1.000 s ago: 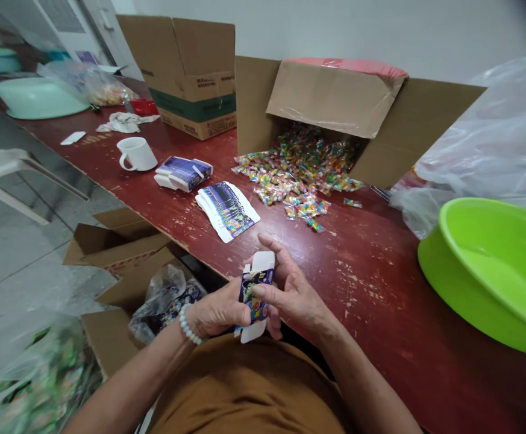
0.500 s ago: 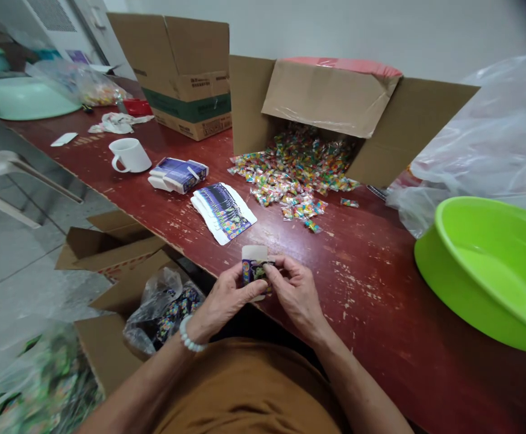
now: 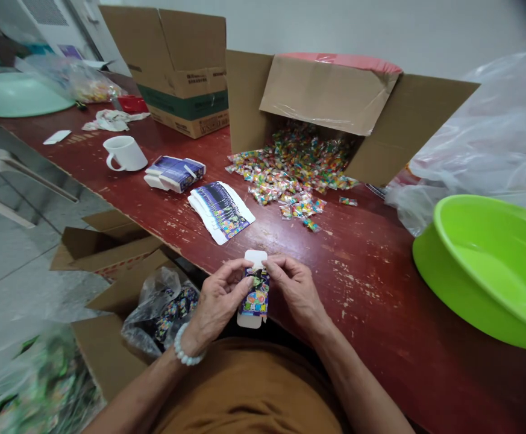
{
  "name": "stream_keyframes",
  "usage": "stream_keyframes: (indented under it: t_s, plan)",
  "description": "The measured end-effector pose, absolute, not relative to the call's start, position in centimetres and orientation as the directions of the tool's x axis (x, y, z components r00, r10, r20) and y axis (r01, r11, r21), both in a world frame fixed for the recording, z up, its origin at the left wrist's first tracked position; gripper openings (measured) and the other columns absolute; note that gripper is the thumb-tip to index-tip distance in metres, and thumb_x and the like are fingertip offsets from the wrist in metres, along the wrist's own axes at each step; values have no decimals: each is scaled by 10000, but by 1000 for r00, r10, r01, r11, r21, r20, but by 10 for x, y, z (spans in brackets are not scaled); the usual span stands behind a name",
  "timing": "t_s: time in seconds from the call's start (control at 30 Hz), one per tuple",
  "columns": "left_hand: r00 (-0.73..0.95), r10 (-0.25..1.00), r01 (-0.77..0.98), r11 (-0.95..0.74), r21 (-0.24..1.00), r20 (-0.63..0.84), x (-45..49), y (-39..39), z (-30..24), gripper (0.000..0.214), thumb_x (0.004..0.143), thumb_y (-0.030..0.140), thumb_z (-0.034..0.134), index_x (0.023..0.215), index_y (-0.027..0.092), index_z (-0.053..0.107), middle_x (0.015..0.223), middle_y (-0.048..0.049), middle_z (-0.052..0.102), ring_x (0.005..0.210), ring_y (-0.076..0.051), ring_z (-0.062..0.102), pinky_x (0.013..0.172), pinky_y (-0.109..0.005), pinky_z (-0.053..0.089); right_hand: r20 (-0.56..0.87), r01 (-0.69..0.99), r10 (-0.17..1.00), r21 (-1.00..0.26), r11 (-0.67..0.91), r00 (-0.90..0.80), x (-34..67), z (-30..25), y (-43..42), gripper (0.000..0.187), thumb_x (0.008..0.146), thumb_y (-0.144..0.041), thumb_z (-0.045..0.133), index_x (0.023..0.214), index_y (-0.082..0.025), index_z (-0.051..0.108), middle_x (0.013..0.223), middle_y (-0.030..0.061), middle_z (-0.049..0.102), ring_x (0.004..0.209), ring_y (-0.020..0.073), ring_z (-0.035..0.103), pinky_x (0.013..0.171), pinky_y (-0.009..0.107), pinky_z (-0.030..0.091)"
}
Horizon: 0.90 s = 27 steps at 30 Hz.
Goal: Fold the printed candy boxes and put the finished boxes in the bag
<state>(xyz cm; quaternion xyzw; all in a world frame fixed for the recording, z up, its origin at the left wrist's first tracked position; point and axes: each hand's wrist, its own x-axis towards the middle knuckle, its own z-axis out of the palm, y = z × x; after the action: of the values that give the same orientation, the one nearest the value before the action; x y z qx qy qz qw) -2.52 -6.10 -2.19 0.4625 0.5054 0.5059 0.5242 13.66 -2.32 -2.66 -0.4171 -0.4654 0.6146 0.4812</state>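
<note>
Between my two hands is a small printed candy box [image 3: 257, 296], purple and black with a green figure and white end flaps. My left hand [image 3: 223, 293] pinches its left side, thumb on the printed front. Fingers of my right hand [image 3: 293, 286] close on its upper right edge, near the top flap. Beyond them a stack of flat printed boxes [image 3: 223, 212] lies on the red table [image 3: 335, 265]. Further left are more purple boxes [image 3: 176, 173]. Wrapped candies [image 3: 285, 187] spill from a large cardboard box [image 3: 321, 90] lying open.
A white mug [image 3: 126, 153] and a second carton [image 3: 185, 78] stand at the back left. At right is a green basin [image 3: 479, 277] beside clear plastic bags [image 3: 466, 144]. Below the table's left edge, an open carton [image 3: 109, 343] holds a bag of dark packets [image 3: 176, 316].
The candy box has turned upright with its printed front facing me, and its lower flap now shows. My left hand has shifted slightly left and its fingers have moved up the box.
</note>
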Motion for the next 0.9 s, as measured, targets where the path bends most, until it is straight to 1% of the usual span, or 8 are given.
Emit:
stream_keyframes:
  t_s: [0.07,0.2,0.3,0.4,0.5,0.6,0.73,0.9]
  plan:
    - [19,998,-58,65,996,-64,-27,-60,-21,282,846,344,712,1071,178,670,939,-37,727,785,-141,662,696,-224,551,-137,-235,958,-952,-198,-251,141,-27,-17,250,753,-409,798,762,-177,703,820,25,702,729,153,616,725,295,495]
    - [21,999,2,29,1000,-29,-27,-59,-22,210,879,343,681,1012,181,680,949,-31,721,801,-128,650,723,-215,536,-159,-242,926,-937,-251,-343,145,-24,-7,343,665,-355,865,928,-207,701,798,0,708,706,144,635,715,286,503]
    - [-21,999,-52,35,998,-36,-26,-60,-23,257,847,348,722,1021,189,620,871,-15,713,744,-125,650,681,-218,536,-33,-75,935,-995,-64,-353,146,-21,-6,189,747,-341,796,840,-193,724,792,24,711,716,156,630,701,288,497]
    - [-58,985,-234,146,961,-163,-24,-62,-20,484,771,360,800,1118,239,486,762,44,676,621,-121,644,581,-220,535,162,50,947,-982,183,-278,145,-22,-8,98,795,-277,732,739,-197,723,747,25,688,704,160,617,674,283,479]
    - [109,937,-345,350,871,-333,-22,-63,-14,476,824,465,732,1150,228,478,820,6,692,620,-152,688,557,-249,554,273,64,931,-953,296,-242,145,-24,-11,102,833,-278,698,762,-213,731,746,24,686,700,167,626,671,291,485]
    - [225,873,-367,487,793,-432,-19,-62,-11,444,892,579,585,1073,175,554,803,-45,699,505,-156,664,469,-255,531,298,109,892,-930,352,-341,145,-23,-14,147,881,-345,674,834,-226,745,792,35,706,758,182,653,731,318,513]
    - [190,867,-374,499,782,-461,-15,-58,-12,570,921,650,462,1203,171,587,729,-41,690,424,-142,613,398,-232,476,110,34,919,-991,133,-379,141,-18,-14,197,877,-381,670,801,-199,683,820,33,726,579,125,613,600,279,521]
    - [115,930,-235,366,901,-348,-13,-54,-13,698,916,700,410,1261,133,626,761,-62,709,457,-118,594,436,-214,470,-142,-115,894,-971,-208,-425,136,-11,-4,188,764,-329,751,828,-162,692,683,3,699,448,98,568,454,227,464]
